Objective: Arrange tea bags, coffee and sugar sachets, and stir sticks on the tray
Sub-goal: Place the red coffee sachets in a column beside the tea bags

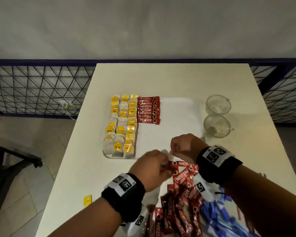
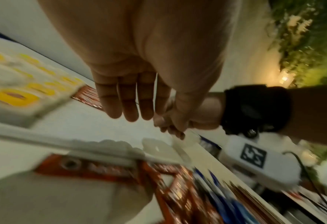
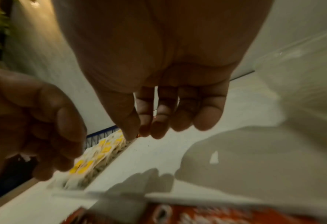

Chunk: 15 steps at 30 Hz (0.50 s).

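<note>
Over the tray's point(image 1: 178, 106) near edge, the left hand point(image 1: 149, 168) and right hand point(image 1: 183, 146) curl around something pale and blurred; whether they pinch it cannot be told. Tea bags point(image 1: 121, 124) fill the tray's left side, 7 coffee sachets point(image 1: 148, 110) beside them. A hasty reach risks scattering the loose sachets point(image 1: 181, 194) at the table's point(image 1: 169, 77) near edge.

A cream-white rectangular table point(image 1: 169, 79) carries a white rectangular tray point(image 1: 178, 117) near its middle. To the tray's right, two clear glass cups point(image 1: 218, 104) stand on the tabletop, one just behind the other. A loose heap of red Nescafé coffee sachets point(image 1: 179, 202) lies along the near edge, with blue-and-white sachets point(image 1: 217, 216) just beside it on the right. A single small yellow tea-bag tag point(image 1: 87, 200) lies apart at the near left edge.
</note>
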### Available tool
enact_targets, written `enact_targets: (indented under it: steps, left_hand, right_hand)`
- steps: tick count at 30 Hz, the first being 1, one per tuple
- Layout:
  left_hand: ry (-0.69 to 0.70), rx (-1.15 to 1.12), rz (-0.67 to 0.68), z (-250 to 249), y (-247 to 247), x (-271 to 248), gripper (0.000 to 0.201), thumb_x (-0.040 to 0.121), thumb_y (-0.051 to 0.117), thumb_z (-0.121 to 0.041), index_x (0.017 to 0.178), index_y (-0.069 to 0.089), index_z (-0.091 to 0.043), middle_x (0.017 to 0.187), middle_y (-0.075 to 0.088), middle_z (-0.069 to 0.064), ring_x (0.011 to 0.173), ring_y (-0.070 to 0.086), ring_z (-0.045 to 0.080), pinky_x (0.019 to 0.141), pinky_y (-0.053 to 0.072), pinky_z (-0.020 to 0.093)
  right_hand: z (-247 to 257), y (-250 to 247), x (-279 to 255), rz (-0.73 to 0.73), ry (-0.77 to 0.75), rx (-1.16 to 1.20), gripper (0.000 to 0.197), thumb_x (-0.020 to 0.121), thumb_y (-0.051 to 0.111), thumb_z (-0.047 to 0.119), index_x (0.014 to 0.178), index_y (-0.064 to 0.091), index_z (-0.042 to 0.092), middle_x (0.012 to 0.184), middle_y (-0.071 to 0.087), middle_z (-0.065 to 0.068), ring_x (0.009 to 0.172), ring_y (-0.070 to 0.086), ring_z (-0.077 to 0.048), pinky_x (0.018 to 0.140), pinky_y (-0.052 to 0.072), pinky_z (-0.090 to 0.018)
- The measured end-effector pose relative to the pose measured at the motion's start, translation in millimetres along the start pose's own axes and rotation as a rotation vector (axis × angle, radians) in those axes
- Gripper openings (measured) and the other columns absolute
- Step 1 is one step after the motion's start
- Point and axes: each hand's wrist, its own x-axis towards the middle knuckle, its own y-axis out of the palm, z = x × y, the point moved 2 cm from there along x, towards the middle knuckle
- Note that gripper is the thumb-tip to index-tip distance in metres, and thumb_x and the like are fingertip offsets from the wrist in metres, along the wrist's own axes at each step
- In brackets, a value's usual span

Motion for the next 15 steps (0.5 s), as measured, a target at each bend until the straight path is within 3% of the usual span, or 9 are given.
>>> enact_targets:
  steps: [4,8,12,15]
  left_hand:
    - [0.048,0.197,0.169,-45,47,-6,0.058,0.084,0.061,-0.048,0.135,0.046,-0.024,0.130,0.050,0.006,0.118,0.051,0.029,0.096,0.046,0.037]
    - [-0.261,0.291,0.232,-58,71,-25,0.086,0.066,0.073,-0.059,0.136,0.037,-0.023,0.124,0.048,0.008,0.109,0.055,0.031,0.089,0.050,0.042]
    - [-0.356,0.403,0.254,-55,82,-43,0.095,0.063,0.080,-0.049,0.138,0.029,-0.022,0.120,0.047,0.005,0.107,0.054,0.028,0.084,0.050,0.041]
    - [-0.358,0.461,0.231,-49,79,-42,0.088,0.073,0.076,-0.041,0.143,0.027,-0.021,0.131,0.045,0.007,0.114,0.051,0.029,0.088,0.047,0.042]
  right_hand:
    - [-18,0,-48,0.079,-0.010,-0.117,0.007,0.088,0.050,0.031,0.086,0.057,0.029,0.091,0.060,0.005,0.092,0.055,-0.018,0.074,0.040,-0.028]
    - [-30,1,-87,0.125,-0.096,-0.184,0.016,0.092,0.046,0.030,0.099,0.058,0.021,0.101,0.061,0.000,0.094,0.055,-0.022,0.074,0.039,-0.030]
    - [-34,18,-115,0.146,-0.173,-0.210,0.014,0.091,0.045,0.030,0.089,0.055,0.020,0.088,0.057,0.002,0.082,0.053,-0.020,0.071,0.047,-0.035]
    - [-31,35,-127,0.189,-0.228,-0.245,0.017,0.092,0.047,0.031,0.092,0.058,0.018,0.095,0.059,0.000,0.089,0.056,-0.022,0.075,0.048,-0.035]
